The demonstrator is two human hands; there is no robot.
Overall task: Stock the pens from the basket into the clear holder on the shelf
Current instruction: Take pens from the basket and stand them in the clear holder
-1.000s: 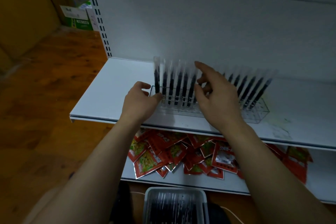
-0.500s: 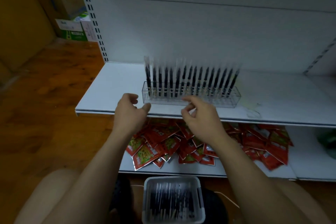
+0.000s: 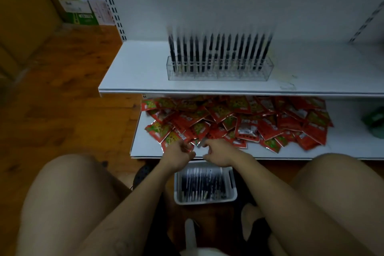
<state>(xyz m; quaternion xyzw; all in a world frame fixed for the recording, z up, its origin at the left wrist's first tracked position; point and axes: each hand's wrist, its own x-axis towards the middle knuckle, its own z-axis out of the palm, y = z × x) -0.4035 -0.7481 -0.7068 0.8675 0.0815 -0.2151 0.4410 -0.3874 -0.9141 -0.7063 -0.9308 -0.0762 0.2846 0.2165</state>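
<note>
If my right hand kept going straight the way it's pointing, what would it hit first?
Probably the left hand, just across a small gap from the right hand. If it clears that, the red packets on the lower shelf come next; depth is unclear.

The row of pens (image 3: 220, 52) fills the rear of the clear holder (image 3: 220, 76) from end to end, while the holder's front strip and the bare upper shelf (image 3: 137, 68) on either side lie open from above. Red packets (image 3: 249, 118) crowd the lower shelf (image 3: 141, 145) beneath the overhang, leaving a bare strip at its left and front. The basket (image 3: 205, 201) on the floor is open-topped, hemmed by the left knee (image 3: 68, 183) and right knee (image 3: 336, 183), with the left grip (image 3: 180, 155) and right grip (image 3: 217, 151) close together over its far rim.
</note>
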